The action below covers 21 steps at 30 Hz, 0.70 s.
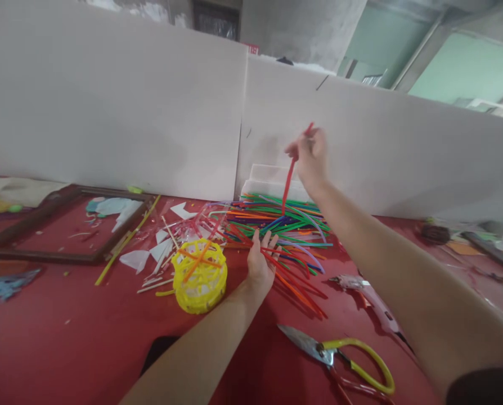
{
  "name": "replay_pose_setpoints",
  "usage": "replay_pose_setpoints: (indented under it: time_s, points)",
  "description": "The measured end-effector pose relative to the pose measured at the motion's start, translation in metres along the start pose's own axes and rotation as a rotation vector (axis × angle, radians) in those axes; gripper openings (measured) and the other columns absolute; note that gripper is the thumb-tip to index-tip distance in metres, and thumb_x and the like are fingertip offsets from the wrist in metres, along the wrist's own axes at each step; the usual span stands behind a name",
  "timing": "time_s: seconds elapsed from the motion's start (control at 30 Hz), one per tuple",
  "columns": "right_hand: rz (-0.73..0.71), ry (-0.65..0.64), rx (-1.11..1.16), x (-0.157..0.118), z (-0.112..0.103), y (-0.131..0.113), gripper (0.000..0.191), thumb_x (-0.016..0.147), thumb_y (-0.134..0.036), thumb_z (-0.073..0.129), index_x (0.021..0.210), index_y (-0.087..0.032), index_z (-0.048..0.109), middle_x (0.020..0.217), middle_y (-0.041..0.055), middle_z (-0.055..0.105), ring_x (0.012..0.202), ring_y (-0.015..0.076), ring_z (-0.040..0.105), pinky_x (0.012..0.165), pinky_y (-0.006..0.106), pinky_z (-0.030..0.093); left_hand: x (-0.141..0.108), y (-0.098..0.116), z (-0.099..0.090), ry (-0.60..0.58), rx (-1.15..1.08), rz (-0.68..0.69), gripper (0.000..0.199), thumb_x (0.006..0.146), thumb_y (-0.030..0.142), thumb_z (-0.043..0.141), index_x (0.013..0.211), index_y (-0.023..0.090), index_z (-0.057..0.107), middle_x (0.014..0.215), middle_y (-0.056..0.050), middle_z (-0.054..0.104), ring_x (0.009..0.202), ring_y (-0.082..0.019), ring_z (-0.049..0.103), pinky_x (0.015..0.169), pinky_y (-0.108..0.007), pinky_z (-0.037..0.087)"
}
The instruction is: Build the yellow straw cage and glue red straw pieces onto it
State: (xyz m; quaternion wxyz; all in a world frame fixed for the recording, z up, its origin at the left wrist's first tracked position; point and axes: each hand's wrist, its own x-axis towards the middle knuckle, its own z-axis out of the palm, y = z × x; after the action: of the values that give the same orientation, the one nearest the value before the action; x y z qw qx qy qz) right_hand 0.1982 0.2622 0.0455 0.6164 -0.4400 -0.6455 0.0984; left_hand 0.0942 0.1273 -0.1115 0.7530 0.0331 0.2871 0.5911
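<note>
1. Red surface [108, 337]: carries loose multicoloured slender stems [293, 225], mostly lying sideways, unassembled.
2. Round yellow openwork piece [201, 289]: already shaped, orange strips crossed on top.
3. Left hand [260, 267]: open, palm up, against red stems.
4. Right hand [313, 160]: pinches a long red stem [288, 185] above the pile, nearly upright, lower end down.

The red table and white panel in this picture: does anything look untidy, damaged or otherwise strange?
Untidy, yes: irregular white scraps and thin pale sticks lie loosely scattered beside the yellow openwork object. The upright white panel has a short dark line near its top; I cannot tell whether it is damage.
</note>
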Motion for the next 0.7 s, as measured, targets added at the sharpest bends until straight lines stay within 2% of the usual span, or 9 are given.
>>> replay_pose_setpoints:
  time_s: [0.1,0.2,0.23,0.3,0.37,0.47,0.53,0.63,0.7]
  points:
    - [-0.134,0.206,0.164,0.014,-0.016,-0.024,0.021,0.102,-0.044,0.028,0.106,-0.029,0.041,0.064,-0.0052,0.055,0.051,0.0113,0.051,0.052,0.024,0.040,0.001,0.000,-0.002,0.008,0.007,0.000,0.050,0.097,0.035,0.043,0.147,0.033,0.034,0.150,-0.011,0.046,0.124,-0.024,0.059,0.075,-0.027,0.056]
    - [-0.015,0.263,0.190,0.032,-0.034,-0.044,0.027,0.104,-0.038,0.016,0.098,-0.028,0.040,0.058,-0.0086,0.044,0.036,0.0077,0.035,0.044,0.023,0.029,0.002,-0.001,-0.002,0.011,0.007,0.002,0.049,0.097,0.035,0.043,0.146,0.033,0.037,0.148,-0.012,0.049,0.121,-0.024,0.061,0.075,-0.027,0.055]
    - [0.108,0.165,0.178,0.036,-0.039,-0.048,0.028,0.104,-0.033,0.016,0.092,-0.027,0.040,0.056,-0.0096,0.040,0.034,0.0060,0.029,0.043,0.022,0.026,0.002,-0.002,-0.002,0.014,0.008,0.002,0.048,0.097,0.035,0.044,0.145,0.033,0.038,0.147,-0.011,0.050,0.121,-0.023,0.061,0.075,-0.027,0.055]
    - [0.360,-0.166,0.104,0.034,-0.040,-0.049,0.030,0.103,-0.025,0.021,0.078,-0.024,0.039,0.052,-0.0107,0.036,0.032,0.0039,0.022,0.042,0.022,0.025,0.002,-0.002,-0.001,0.019,0.010,0.005,0.046,0.096,0.035,0.047,0.142,0.033,0.043,0.146,-0.010,0.051,0.120,-0.023,0.061,0.074,-0.026,0.055]
    - [0.498,-0.474,0.003,0.017,-0.030,-0.045,0.033,0.101,-0.021,0.030,0.069,-0.023,0.038,0.049,-0.0099,0.037,0.032,0.0040,0.023,0.041,0.022,0.028,0.002,-0.002,0.000,0.022,0.013,0.010,0.041,0.095,0.034,0.049,0.137,0.032,0.049,0.146,-0.008,0.052,0.120,-0.022,0.061,0.075,-0.025,0.054]
    - [0.516,-0.589,-0.086,-0.031,-0.003,-0.029,0.030,0.097,-0.016,0.037,0.068,-0.022,0.044,0.050,-0.0040,0.052,0.039,0.0086,0.046,0.046,0.023,0.040,0.001,-0.001,0.002,-0.005,0.002,0.002,0.032,0.096,0.034,0.049,0.125,0.025,0.058,0.136,-0.010,0.061,0.113,-0.021,0.065,0.077,-0.026,0.054]
    - [0.510,-0.645,-0.175,-0.064,0.015,-0.016,0.026,0.094,-0.015,0.041,0.071,-0.020,0.051,0.057,0.0005,0.063,0.052,0.0122,0.060,0.054,0.024,0.047,0.000,-0.001,0.002,-0.039,-0.020,-0.011,0.031,0.096,0.037,0.045,0.115,0.019,0.063,0.119,-0.013,0.069,0.100,-0.021,0.069,0.076,-0.029,0.055]
    - [0.445,-0.692,-0.333,-0.099,0.027,0.001,0.023,0.089,-0.020,0.054,0.066,-0.018,0.057,0.064,0.0029,0.068,0.064,0.0157,0.065,0.064,0.025,0.049,-0.002,0.000,0.003,-0.061,-0.050,-0.014,0.037,0.098,0.042,0.038,0.098,0.016,0.065,0.086,-0.010,0.072,0.071,-0.018,0.069,0.070,-0.032,0.055]
    - [0.396,-0.737,-0.407,-0.110,0.026,0.012,0.019,0.086,-0.026,0.061,0.069,-0.018,0.063,0.067,0.0020,0.070,0.067,0.0167,0.066,0.066,0.025,0.048,-0.002,0.001,0.003,-0.059,-0.057,-0.018,0.037,0.099,0.042,0.037,0.088,0.017,0.063,0.063,-0.002,0.063,0.049,-0.012,0.057,0.061,-0.029,0.052]
